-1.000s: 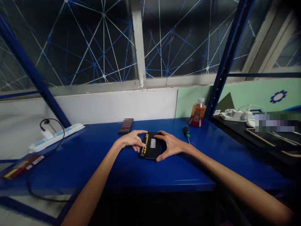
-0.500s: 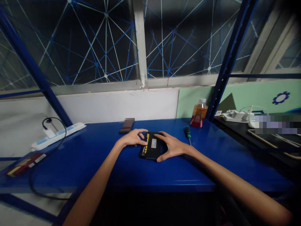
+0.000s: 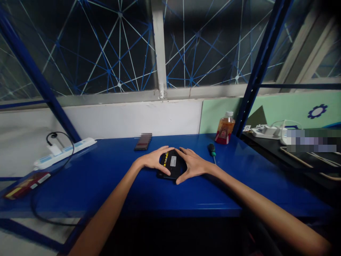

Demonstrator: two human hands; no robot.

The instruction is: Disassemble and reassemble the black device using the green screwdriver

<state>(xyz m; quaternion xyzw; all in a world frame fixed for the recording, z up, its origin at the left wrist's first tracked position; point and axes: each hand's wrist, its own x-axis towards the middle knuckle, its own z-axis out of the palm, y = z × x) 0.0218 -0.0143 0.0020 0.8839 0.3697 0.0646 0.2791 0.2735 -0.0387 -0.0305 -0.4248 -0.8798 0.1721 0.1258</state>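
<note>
A flat black box (image 3: 174,170), like a router, lies on the blue table with a white label facing up. A row of yellow ports (image 3: 166,158) runs along its left side. My left hand (image 3: 154,159) curves round that side, fingers at the far edge and thumb over the near left part, hiding some of the ports. From the right, my right hand (image 3: 194,164) spans the box, its fingertips on the far edge and its thumb at the near right corner. A green and black screwdriver (image 3: 212,150) lies to the right of my right hand.
A phone (image 3: 143,143) lies at the back of the table (image 3: 128,199). At the back right stands a bottle of reddish drink (image 3: 225,128). On the left are a white power strip (image 3: 65,153), a black cable and a red box (image 3: 26,185). Blue shelf posts rise on both sides.
My left hand has moved right and closer round the box, its thumb coming down toward the near edge. The box and my right hand have shifted very slightly left.
</note>
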